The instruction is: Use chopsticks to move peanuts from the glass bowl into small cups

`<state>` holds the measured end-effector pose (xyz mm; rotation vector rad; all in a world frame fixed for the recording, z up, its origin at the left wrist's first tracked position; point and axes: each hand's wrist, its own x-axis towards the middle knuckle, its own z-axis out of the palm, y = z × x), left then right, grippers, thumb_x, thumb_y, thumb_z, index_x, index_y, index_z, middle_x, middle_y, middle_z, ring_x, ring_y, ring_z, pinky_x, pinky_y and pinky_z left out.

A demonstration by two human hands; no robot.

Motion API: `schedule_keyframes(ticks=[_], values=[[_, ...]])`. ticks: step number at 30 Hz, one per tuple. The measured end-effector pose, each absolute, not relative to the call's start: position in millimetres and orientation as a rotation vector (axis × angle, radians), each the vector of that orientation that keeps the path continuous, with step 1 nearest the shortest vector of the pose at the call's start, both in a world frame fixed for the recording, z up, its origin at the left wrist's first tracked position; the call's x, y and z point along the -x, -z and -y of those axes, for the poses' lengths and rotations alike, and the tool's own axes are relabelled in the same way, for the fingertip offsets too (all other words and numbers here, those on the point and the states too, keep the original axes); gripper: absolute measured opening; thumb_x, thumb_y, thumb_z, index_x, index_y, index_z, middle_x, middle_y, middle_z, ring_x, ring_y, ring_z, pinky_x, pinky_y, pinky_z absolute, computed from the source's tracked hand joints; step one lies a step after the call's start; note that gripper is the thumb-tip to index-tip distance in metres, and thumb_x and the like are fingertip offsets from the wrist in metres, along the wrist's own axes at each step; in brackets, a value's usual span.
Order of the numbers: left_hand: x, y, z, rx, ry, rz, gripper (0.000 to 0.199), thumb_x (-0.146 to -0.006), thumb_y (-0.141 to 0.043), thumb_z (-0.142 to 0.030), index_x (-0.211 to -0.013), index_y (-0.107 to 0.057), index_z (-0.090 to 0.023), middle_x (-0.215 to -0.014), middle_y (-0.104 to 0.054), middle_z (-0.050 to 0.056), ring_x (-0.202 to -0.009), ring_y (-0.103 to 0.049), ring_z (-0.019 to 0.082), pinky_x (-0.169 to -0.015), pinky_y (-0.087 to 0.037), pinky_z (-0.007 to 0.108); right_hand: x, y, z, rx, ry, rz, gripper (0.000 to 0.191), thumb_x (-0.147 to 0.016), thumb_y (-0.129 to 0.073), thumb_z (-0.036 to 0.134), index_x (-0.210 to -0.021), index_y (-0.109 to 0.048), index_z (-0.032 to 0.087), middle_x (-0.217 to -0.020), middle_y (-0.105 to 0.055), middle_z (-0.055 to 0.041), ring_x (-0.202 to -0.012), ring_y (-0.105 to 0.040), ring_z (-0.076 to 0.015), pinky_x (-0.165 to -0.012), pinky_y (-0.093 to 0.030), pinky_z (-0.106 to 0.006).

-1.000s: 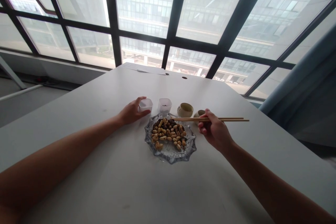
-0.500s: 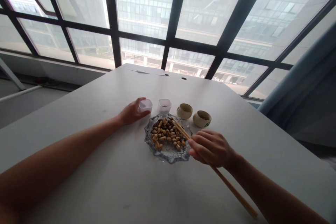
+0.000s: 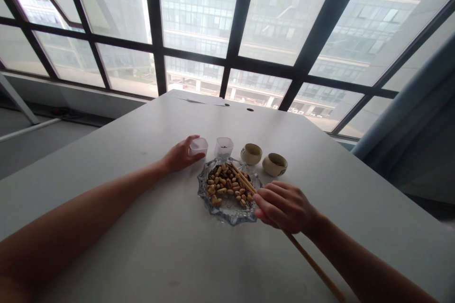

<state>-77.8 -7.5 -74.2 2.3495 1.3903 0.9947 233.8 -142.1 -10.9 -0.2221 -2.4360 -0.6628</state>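
The right hand (image 3: pixel 284 206) clasps tan wooden chopsticks (image 3: pixel 246 182) dipped among brown nuts (image 3: pixel 222 191) crowding a scalloped clear-glass dish (image 3: pixel 232 218), the left hand (image 3: pixel 182 155) grasps a frosted square plastic cup (image 3: pixel 198 147), and dark specks (image 3: pixel 224 147) sit in its neighbour (image 3: pixel 223 153) (much seems left).

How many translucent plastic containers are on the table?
2. The first container is at the left hand, thumb and fingers around it; the second container stands to its right, just beyond the glass bowl. No others show.
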Motion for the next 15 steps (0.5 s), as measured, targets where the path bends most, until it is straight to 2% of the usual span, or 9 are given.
schedule_keyframes(ticks=[5,8,12,15], values=[[78.1,74.3,6.7,-2.356,-1.001,-1.389,0.073,-0.081,-0.061,-0.059,-0.137,-0.046,-0.015,-0.094,-0.069,0.009,-0.085,-0.067,0.024,-0.079,-0.053,0.036,-232.3,10.7,143.9,0.209,0.661,2.430,0.011,-0.098,-0.056,0.024,-0.089,-0.060,0.018,-0.064,-0.065,-0.0021,-0.054,-0.056,-0.0138,-0.051,-0.044,-0.028],[78.5,75.9,6.1,-2.358,-0.999,-1.382,0.073,-0.081,-0.061,-0.060,-0.137,-0.045,-0.015,-0.102,-0.070,0.011,-0.090,-0.068,0.026,-0.081,-0.053,0.038,-231.1,9.7,143.5,0.212,0.623,2.420,0.011,-0.098,-0.055,0.024,-0.090,-0.060,0.019,-0.064,-0.065,-0.0019,-0.053,-0.056,-0.0138,-0.051,-0.044,-0.027],[78.0,77.8,7.5,-2.456,-1.159,-1.310,0.071,-0.077,-0.068,-0.053,-0.134,-0.047,-0.016,-0.124,-0.064,0.016,-0.109,-0.064,0.029,-0.092,-0.052,0.042,-233.9,11.7,138.1,0.293,0.479,2.334,0.005,-0.096,-0.056,0.021,-0.092,-0.060,0.020,-0.064,-0.064,-0.0008,-0.052,-0.056,-0.0129,-0.052,-0.043,-0.026],[76.9,77.2,9.7,-2.542,-1.300,-1.203,0.060,-0.076,-0.071,-0.042,-0.128,-0.051,-0.018,-0.127,-0.063,0.015,-0.118,-0.060,0.029,-0.101,-0.048,0.042,-237.4,15.0,133.7,0.332,0.489,2.329,0.005,-0.094,-0.055,0.018,-0.094,-0.059,0.021,-0.064,-0.064,-0.0010,-0.051,-0.055,-0.0137,-0.052,-0.043,-0.026]])
